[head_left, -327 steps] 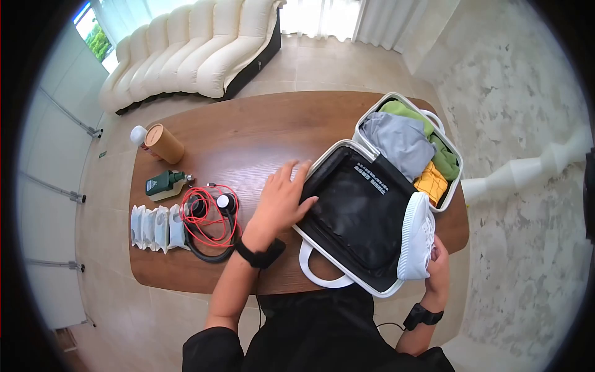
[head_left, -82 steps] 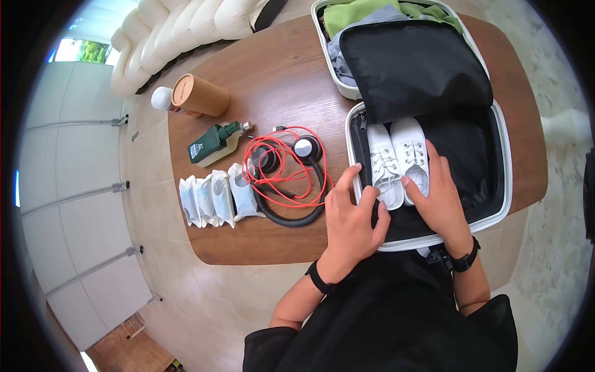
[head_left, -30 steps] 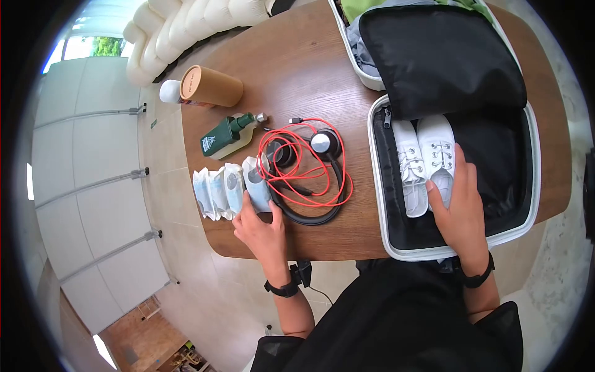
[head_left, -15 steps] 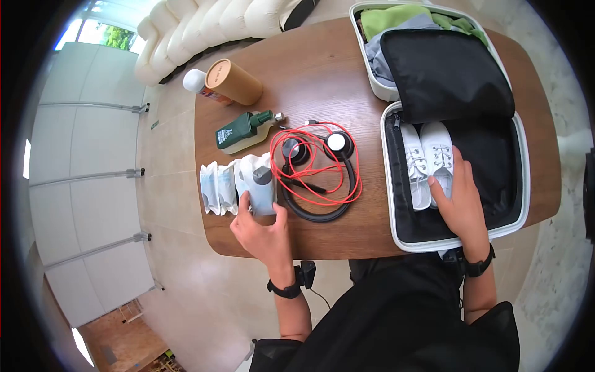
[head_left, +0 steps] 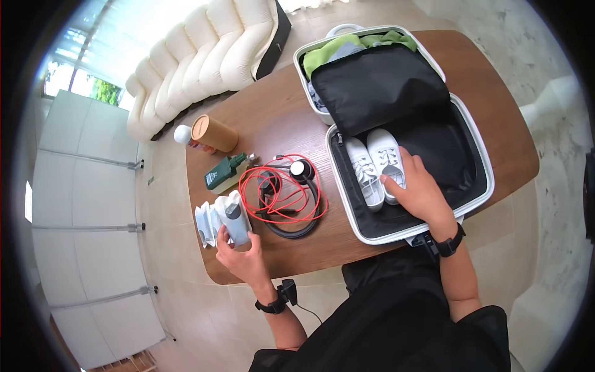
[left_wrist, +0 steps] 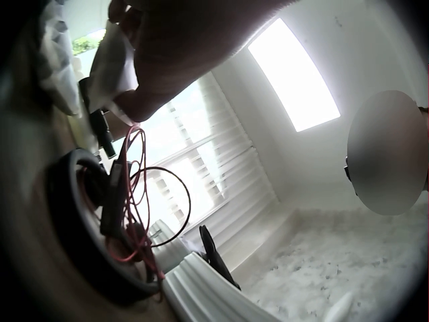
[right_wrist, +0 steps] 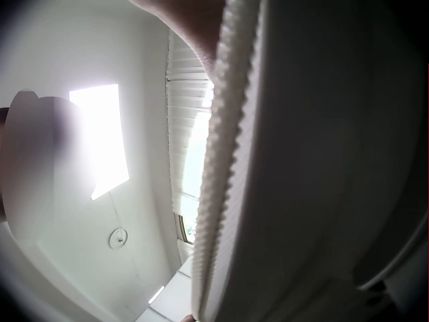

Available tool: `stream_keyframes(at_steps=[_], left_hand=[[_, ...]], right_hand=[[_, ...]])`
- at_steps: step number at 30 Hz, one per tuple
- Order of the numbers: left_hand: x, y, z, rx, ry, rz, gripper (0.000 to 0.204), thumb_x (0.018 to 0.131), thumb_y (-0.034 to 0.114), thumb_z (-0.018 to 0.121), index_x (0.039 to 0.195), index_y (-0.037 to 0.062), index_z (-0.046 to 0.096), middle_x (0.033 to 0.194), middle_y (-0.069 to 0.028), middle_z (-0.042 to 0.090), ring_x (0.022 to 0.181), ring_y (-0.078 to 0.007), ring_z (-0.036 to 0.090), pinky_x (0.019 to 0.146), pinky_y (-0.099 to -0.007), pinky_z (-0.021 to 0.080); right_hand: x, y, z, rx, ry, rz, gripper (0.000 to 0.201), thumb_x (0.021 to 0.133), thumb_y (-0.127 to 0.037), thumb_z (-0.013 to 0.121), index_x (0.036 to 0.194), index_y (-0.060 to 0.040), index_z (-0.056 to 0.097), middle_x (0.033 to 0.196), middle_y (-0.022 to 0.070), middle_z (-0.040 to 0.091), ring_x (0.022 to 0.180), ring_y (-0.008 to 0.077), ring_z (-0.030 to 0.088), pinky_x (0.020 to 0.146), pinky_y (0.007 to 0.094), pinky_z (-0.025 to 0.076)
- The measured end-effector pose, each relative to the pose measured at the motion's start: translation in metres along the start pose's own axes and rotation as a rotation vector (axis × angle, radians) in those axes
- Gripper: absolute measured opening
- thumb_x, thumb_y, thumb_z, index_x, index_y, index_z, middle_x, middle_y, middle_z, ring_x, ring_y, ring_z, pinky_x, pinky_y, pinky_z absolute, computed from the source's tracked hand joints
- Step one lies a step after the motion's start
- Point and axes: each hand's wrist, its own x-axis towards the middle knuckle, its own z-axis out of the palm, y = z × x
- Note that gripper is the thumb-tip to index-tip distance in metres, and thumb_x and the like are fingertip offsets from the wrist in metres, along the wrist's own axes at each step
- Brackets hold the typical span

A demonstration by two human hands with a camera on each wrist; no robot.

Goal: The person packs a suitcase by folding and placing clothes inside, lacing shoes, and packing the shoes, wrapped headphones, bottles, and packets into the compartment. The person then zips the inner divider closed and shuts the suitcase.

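My left hand [head_left: 240, 265] has thumb and fingers on either side of a white and pale-blue soft pack of wipes [head_left: 236, 228], at the table's near left. The left wrist view shows that pack [left_wrist: 112, 67] pinched. Similar packs [head_left: 202, 227] stand just left of it. My right hand [head_left: 424, 193] rests on white lace-up sneakers [head_left: 383, 152] in the near half of an open suitcase [head_left: 489, 180]. Its thumb lies over a sneaker's heel opening, fingers fairly straight along the outer side. In the right wrist view, the suitcase's zipped edge [right_wrist: 224, 147] hides the fingers.
Black headphones [head_left: 300, 233] with a coiled red cable [head_left: 323, 208] lie between packs and suitcase. A green-capped bottle [head_left: 224, 173], a cardboard tube [head_left: 215, 133] and a white-capped can [head_left: 183, 134] stand behind. A black flap [head_left: 384, 87] partly covers clothes [head_left: 334, 52] in the far half.
My left hand has left the sneakers for the packs, drawn some together and gripped one. Earlier, sneakers were brought into the suitcase; my right hand has stayed on them. The head view has shifted.
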Motion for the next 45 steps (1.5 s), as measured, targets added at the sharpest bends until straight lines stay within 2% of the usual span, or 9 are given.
stream_keyframes(at_steps=[7,9,15,21,28,32,34,38,45], left_hand=[[0.008,-0.002,0.004,0.039,-0.098,-0.045,0.066,0.079,0.015,0.081,0.140,0.0076,0.057,0.115,-0.0142,0.067,0.101,-0.0292,0.058,0.091,-0.0437,0.050],[0.010,-0.008,0.006,-0.036,-0.220,-0.024,0.068,0.079,0.016,0.081,0.141,0.0083,0.056,0.114,-0.0141,0.067,0.097,-0.0280,0.058,0.090,-0.0433,0.050],[0.009,-0.005,0.008,0.055,-0.188,0.019,0.063,0.079,0.017,0.082,0.137,0.0079,0.060,0.112,-0.0118,0.068,0.095,-0.0223,0.057,0.089,-0.0390,0.050],[0.051,-0.022,0.005,0.056,-0.170,-0.079,0.063,0.080,0.017,0.081,0.138,0.0073,0.058,0.115,-0.0157,0.068,0.099,-0.0283,0.060,0.091,-0.0444,0.051],[0.074,-0.042,-0.001,0.123,-0.347,-0.054,0.064,0.082,0.020,0.079,0.141,0.0074,0.057,0.120,-0.0186,0.069,0.103,-0.0313,0.063,0.094,-0.0461,0.052],[0.069,-0.043,0.003,0.124,-0.231,-0.073,0.063,0.083,0.020,0.078,0.141,0.0076,0.057,0.120,-0.0184,0.069,0.103,-0.0311,0.063,0.094,-0.0457,0.052],[0.067,-0.045,0.002,-0.010,-0.189,-0.125,0.060,0.084,0.020,0.077,0.140,0.0071,0.058,0.119,-0.0182,0.070,0.101,-0.0314,0.065,0.094,-0.0446,0.052],[0.067,-0.064,0.000,-0.096,-0.257,-0.206,0.060,0.086,0.021,0.076,0.141,0.0052,0.057,0.122,-0.0198,0.069,0.106,-0.0321,0.066,0.097,-0.0436,0.051],[0.064,-0.077,0.007,-0.025,-0.241,-0.133,0.057,0.092,0.026,0.073,0.139,-0.0023,0.057,0.129,-0.0228,0.067,0.118,-0.0348,0.063,0.103,-0.0446,0.049]], right_hand=[[0.000,-0.007,-0.007,-0.036,-0.048,0.048,0.073,0.099,-0.040,0.064,0.151,0.0057,0.041,0.124,0.0289,0.057,0.109,0.0477,0.066,0.092,0.0510,0.055],[-0.001,-0.006,-0.006,-0.036,-0.046,0.048,0.072,0.099,-0.039,0.064,0.150,0.0065,0.041,0.123,0.0283,0.058,0.108,0.0470,0.066,0.090,0.0510,0.055],[0.000,-0.005,-0.007,-0.035,-0.058,0.019,0.072,0.098,-0.036,0.066,0.150,0.0075,0.040,0.118,0.0257,0.058,0.105,0.0442,0.066,0.089,0.0495,0.055],[0.001,-0.003,-0.005,-0.018,-0.025,0.001,0.070,0.097,-0.032,0.069,0.149,0.0067,0.041,0.116,0.0241,0.057,0.103,0.0424,0.066,0.088,0.0490,0.054],[0.000,0.000,-0.004,-0.015,0.003,-0.025,0.070,0.096,-0.030,0.069,0.149,0.0064,0.042,0.115,0.0237,0.057,0.100,0.0427,0.067,0.086,0.0489,0.055],[0.001,-0.001,-0.005,-0.010,0.007,-0.023,0.069,0.095,-0.028,0.069,0.149,0.0056,0.042,0.116,0.0239,0.057,0.100,0.0436,0.068,0.085,0.0493,0.056],[0.000,-0.001,-0.005,-0.020,0.001,-0.012,0.068,0.095,-0.028,0.069,0.149,0.0052,0.042,0.116,0.0239,0.057,0.100,0.0440,0.068,0.084,0.0493,0.056],[0.001,-0.002,-0.004,-0.019,-0.002,0.000,0.067,0.095,-0.027,0.068,0.149,0.0041,0.042,0.118,0.0238,0.057,0.101,0.0447,0.068,0.084,0.0497,0.056],[0.002,-0.002,-0.004,-0.017,-0.002,0.007,0.065,0.096,-0.027,0.067,0.148,0.0035,0.043,0.120,0.0242,0.058,0.102,0.0458,0.068,0.084,0.0502,0.056]])
